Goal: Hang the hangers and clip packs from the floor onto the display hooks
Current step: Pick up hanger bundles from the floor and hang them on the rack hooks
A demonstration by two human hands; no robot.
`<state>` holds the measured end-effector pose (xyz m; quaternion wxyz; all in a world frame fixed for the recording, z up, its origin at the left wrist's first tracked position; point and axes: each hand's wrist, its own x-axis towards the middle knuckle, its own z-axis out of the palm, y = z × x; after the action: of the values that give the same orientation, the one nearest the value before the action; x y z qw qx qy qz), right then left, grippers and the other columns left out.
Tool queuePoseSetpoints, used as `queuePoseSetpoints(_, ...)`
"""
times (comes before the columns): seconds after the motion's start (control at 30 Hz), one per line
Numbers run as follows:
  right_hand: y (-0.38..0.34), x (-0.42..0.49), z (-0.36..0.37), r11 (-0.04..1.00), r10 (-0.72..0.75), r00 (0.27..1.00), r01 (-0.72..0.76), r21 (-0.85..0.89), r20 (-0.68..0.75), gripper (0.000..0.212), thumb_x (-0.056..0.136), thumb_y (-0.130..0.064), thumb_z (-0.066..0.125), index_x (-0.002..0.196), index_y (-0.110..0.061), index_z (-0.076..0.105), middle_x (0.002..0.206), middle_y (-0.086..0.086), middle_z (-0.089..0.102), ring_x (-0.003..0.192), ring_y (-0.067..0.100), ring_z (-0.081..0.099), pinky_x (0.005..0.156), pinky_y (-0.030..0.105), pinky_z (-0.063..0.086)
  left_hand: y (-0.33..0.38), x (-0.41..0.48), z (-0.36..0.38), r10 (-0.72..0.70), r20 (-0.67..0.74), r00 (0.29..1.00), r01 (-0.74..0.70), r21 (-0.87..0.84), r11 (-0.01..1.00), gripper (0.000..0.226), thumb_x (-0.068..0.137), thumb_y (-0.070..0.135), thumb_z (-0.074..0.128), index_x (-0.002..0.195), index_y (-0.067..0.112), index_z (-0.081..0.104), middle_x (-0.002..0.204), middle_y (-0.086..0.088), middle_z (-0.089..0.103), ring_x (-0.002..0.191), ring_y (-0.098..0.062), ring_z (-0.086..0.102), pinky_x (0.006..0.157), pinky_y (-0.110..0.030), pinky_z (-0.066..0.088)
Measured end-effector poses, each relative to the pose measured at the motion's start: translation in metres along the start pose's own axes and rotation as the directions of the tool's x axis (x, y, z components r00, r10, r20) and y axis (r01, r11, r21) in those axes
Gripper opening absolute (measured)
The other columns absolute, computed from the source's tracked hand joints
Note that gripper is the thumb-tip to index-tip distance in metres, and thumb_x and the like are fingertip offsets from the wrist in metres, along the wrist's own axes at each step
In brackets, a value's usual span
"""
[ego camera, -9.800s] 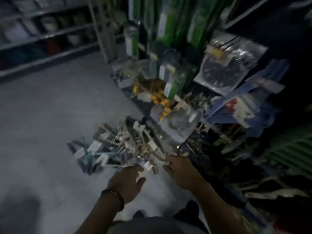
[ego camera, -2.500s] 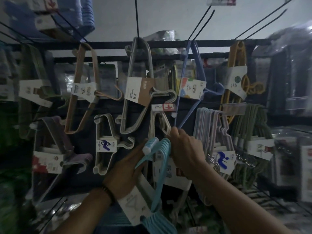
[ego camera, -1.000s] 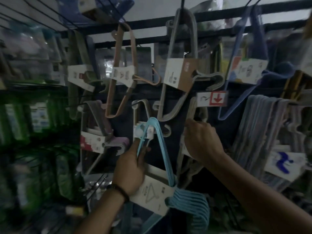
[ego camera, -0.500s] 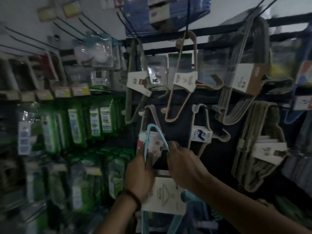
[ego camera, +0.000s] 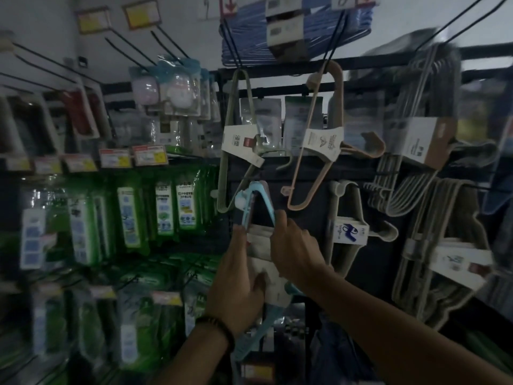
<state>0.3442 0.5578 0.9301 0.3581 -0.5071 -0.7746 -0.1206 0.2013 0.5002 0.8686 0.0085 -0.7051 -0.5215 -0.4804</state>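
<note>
A bundle of light blue hangers (ego camera: 256,202) with a white card sleeve (ego camera: 270,276) stands upright against the dark display panel, its top corner at a white-tipped hook (ego camera: 239,202). My left hand (ego camera: 238,284) grips the bundle's left side and card from below. My right hand (ego camera: 294,245) holds the bundle's right arm with curled fingers. Whether the bundle hangs on the hook I cannot tell.
Tan hangers (ego camera: 322,140), olive hangers (ego camera: 236,140) and grey hangers (ego camera: 344,218) hang close around. More grey bundles (ego camera: 433,195) fill the right. Green packs (ego camera: 166,207) line the shelves on the left. Bare black hooks (ego camera: 133,48) stick out at the top left.
My view has swung left along the display. Both hands carried the blue hanger bundle leftward and up to a white-tipped hook below the olive hangers; my right hand now holds its right arm.
</note>
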Motion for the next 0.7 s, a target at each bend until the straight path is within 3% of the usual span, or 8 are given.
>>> queuePoseSetpoints(0.1,0.005,0.021,0.014,0.998,0.028,0.999,-0.027,-0.056,0.017,0.024,0.107,-0.024,0.042,0.129,-0.018,0.037,0.112,0.008,0.066,0.088,0.03,0.069,0.065,0.042,0.057,-0.008,0.02,0.005,-0.001,0.087,0.996,-0.006,0.074,0.997,0.108,0.1,0.041,0.063,0.156,0.045,-0.029,0.17,0.02,-0.023,0.16,-0.012,0.007,0.126,-0.04,0.032)
queuePoseSetpoints(0.23,0.007,0.049,0.03,0.996,0.079,0.995,-0.077,-0.035,0.06,0.03,0.106,-0.023,0.049,0.131,-0.014,0.038,0.12,0.012,0.057,0.094,0.032,0.07,0.071,0.042,0.059,-0.024,0.055,0.016,-0.064,0.18,0.982,0.036,0.153,0.988,0.108,0.098,0.035,0.067,0.164,0.029,-0.019,0.165,0.017,-0.036,0.161,-0.019,0.006,0.128,-0.042,0.027)
queuePoseSetpoints(0.4,0.018,0.07,0.06,0.995,0.097,0.98,-0.099,0.002,0.174,0.056,0.106,-0.023,0.052,0.151,-0.006,0.024,0.136,0.019,0.051,0.109,0.035,0.069,0.086,0.043,0.06,-0.043,0.077,0.039,-0.124,0.22,0.968,0.069,0.24,0.968,0.112,0.094,0.042,0.068,0.161,0.041,-0.022,0.159,0.014,-0.048,0.161,-0.032,0.004,0.124,-0.053,0.033)
queuePoseSetpoints(0.47,0.026,0.068,0.069,0.994,0.106,0.968,-0.109,0.003,0.228,0.068,0.107,-0.022,0.051,0.159,-0.004,0.012,0.143,0.021,0.048,0.118,0.035,0.065,0.092,0.042,0.058,-0.052,0.071,0.047,-0.111,0.202,0.973,0.064,0.226,0.972,0.116,0.089,0.044,0.07,0.163,0.037,-0.018,0.163,0.012,-0.043,0.16,-0.029,0.005,0.124,-0.053,0.032)
queuePoseSetpoints(0.53,0.032,0.065,0.073,0.993,0.109,0.968,-0.115,0.011,0.227,0.069,0.108,-0.025,0.048,0.16,-0.004,0.007,0.145,0.021,0.049,0.121,0.035,0.064,0.092,0.041,0.055,-0.06,0.065,0.054,-0.076,0.116,0.99,0.048,0.223,0.974,0.112,0.086,0.038,0.076,0.167,0.026,-0.001,0.17,0.011,-0.024,0.161,-0.028,0.009,0.125,-0.052,0.031)
queuePoseSetpoints(0.57,0.034,0.065,0.073,0.994,0.107,0.969,-0.112,0.01,0.224,0.069,0.109,-0.026,0.047,0.16,-0.004,0.007,0.144,0.021,0.05,0.121,0.035,0.064,0.091,0.04,0.054,-0.06,0.063,0.055,-0.09,0.082,0.993,0.073,0.19,0.979,0.108,0.088,0.032,0.077,0.167,0.028,0.003,0.171,0.013,-0.012,0.16,-0.027,0.011,0.123,-0.047,0.035)
queuePoseSetpoints(0.63,0.036,0.067,0.072,0.993,0.108,0.964,-0.115,0.018,0.241,0.068,0.109,-0.029,0.047,0.16,-0.004,0.009,0.143,0.021,0.051,0.12,0.035,0.064,0.088,0.04,0.053,-0.052,0.062,0.047,-0.113,0.108,0.988,0.106,0.072,0.992,0.104,0.096,0.026,0.072,0.158,0.057,-0.006,0.169,0.023,-0.008,0.158,-0.02,0.019,0.116,-0.03,0.044)
queuePoseSetpoints(0.7,0.036,0.066,0.069,0.99,0.119,0.956,-0.134,0.038,0.269,0.067,0.109,-0.038,0.048,0.156,-0.006,0.014,0.141,0.021,0.051,0.119,0.037,0.063,0.084,0.041,0.051,-0.041,0.062,0.039,-0.057,0.179,0.982,0.038,0.108,0.993,0.101,0.097,0.028,0.07,0.154,0.064,-0.004,0.167,0.028,-0.019,0.157,-0.016,0.021,0.12,-0.034,0.04)
